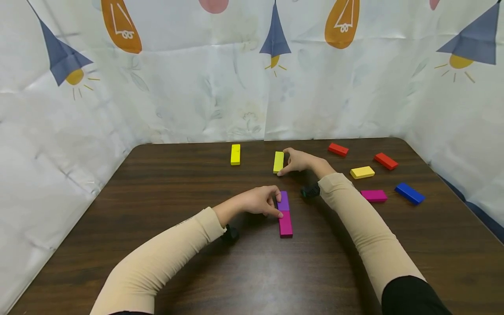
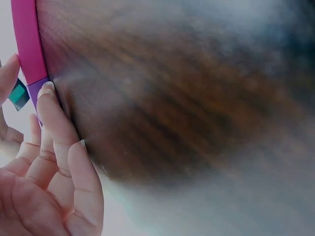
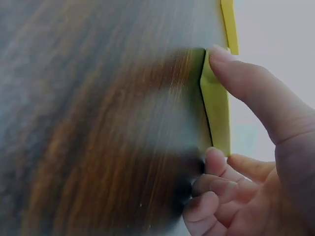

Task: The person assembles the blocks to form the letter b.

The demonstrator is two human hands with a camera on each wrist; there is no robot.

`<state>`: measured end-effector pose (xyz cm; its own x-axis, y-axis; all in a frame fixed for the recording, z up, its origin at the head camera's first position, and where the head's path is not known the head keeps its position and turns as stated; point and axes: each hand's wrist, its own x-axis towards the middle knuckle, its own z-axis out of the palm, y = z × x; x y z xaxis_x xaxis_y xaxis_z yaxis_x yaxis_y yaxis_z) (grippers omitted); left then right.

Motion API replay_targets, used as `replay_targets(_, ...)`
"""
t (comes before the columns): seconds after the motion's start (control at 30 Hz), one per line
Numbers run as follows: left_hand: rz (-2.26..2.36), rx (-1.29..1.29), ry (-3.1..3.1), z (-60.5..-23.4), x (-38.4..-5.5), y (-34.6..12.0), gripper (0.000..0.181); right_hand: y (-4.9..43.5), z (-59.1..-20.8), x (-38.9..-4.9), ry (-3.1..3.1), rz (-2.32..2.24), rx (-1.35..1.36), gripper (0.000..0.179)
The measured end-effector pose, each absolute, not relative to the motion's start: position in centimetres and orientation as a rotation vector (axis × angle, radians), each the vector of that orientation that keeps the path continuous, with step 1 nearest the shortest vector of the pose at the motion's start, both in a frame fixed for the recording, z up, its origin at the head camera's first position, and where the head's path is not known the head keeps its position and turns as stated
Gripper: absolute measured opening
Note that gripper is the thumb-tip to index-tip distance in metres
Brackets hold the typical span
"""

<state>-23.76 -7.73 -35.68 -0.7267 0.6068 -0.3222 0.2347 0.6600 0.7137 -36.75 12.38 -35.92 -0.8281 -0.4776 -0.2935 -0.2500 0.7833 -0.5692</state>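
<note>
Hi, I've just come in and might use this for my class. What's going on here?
A person is handling coloured blocks on a dark wooden table. Their left hand holds a purple block, which lies end to end with a magenta block. Their right hand pinches a lime-yellow block by its ends, farther back. A bright yellow block lies to its left. Off to the right, untouched, are two red, one pale yellow, one blue and another magenta.

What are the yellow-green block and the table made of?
The yellow-green block looks like painted wood or plastic, smooth and fairly matte: even colour, crisp edges. The table seems wood, or wood-look laminate, slightly shiny: dark streaky grain, soft glare.
</note>
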Motion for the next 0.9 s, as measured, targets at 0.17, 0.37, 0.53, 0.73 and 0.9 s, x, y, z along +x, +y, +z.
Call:
replay_targets(0.17,0.890,0.652,2.326,-35.7,-23.7,-7.9,0.034,12.5,-35.8,-36.3,2.539,-0.691,-0.594,0.094)
replay_targets(0.37,0.894,0.662,2.316,-35.7,-23.7,-7.8,0.034,12.8,-36.0,-36.0,2.556,-0.686,-0.622,0.093)
replay_targets(0.53,0.887,0.663,2.317,-35.7,-23.8,-7.9,0.034,13.1,-35.9,-35.5,2.557,-0.701,-0.621,0.093)
replay_targets(0.73,0.896,0.677,2.321,-35.6,-23.7,-7.9,0.034,13.3,-36.0,-35.3,2.559,-0.701,-0.637,0.093)
replay_targets(0.9,0.895,0.679,2.319,-35.5,-23.6,-7.9,0.034,13.4,-35.8,-34.9,2.530,-0.704,-0.658,0.092)
